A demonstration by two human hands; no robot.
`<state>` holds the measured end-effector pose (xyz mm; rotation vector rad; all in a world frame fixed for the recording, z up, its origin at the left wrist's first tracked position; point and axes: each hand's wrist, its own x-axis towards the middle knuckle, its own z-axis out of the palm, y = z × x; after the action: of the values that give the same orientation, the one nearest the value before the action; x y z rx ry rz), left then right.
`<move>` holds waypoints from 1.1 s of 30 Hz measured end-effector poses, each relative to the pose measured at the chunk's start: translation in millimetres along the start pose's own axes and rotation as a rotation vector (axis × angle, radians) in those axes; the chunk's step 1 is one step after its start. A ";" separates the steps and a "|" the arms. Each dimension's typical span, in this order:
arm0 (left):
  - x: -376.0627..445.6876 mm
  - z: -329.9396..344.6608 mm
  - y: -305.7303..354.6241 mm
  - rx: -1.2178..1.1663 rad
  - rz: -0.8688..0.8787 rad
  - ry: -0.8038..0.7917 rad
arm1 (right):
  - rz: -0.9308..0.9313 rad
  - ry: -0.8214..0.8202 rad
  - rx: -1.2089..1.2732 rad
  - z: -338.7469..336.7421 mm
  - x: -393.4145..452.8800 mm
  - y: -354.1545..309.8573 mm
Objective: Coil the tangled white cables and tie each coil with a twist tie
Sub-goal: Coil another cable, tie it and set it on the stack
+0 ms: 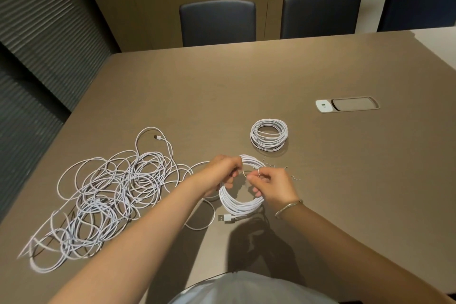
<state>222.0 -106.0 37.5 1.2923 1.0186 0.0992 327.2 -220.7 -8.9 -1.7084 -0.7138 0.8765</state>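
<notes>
Both forearms are extended over the brown surface (246,81). A white cable coil (240,201) is held tilted above it, its USB plug (224,217) pointing left. The left hand (222,174) grips the coil's top; the right hand (274,185) pinches a twist tie (256,172) there. Tangled cables (106,192) are spread at left, and a finished coil (269,134) lies flat beyond.

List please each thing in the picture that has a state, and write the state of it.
Left hand: grips the held coil and one end of the twist tie.
Right hand: pinches the twist tie.
Held coil: wound, tie not yet closed.
Twist tie: at the coil's top, ends apart.
Finished coil: wound, flat on the table.
Cable pile: tangled.
Spare ties: loose on the table.
USB plug: unplugged.
</notes>
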 end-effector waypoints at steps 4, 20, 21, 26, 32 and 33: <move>-4.3 7.9 6.1 -0.044 -0.034 0.030 | 0.059 0.030 -0.058 -0.2 2.8 -7.1; -1.7 10.6 -2.3 0.162 0.054 0.095 | -0.003 0.149 0.095 5.4 -5.4 -17.0; -1.8 11.1 -2.3 0.154 0.066 0.094 | -0.015 0.140 0.103 6.6 -4.9 -14.6; -5.0 14.8 0.1 0.115 0.105 0.073 | -0.033 0.088 0.092 10.5 -2.6 -5.4; -8.2 12.4 0.0 0.038 0.089 0.060 | -0.042 0.072 0.112 2.5 -3.4 -11.6; -8.5 12.5 0.2 -0.002 0.078 0.055 | -0.068 0.073 0.075 0.6 -4.0 -13.6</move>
<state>225.5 -120.2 41.6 1.3340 1.0140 0.1963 323.8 -219.8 4.9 -1.6313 -0.6778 0.7803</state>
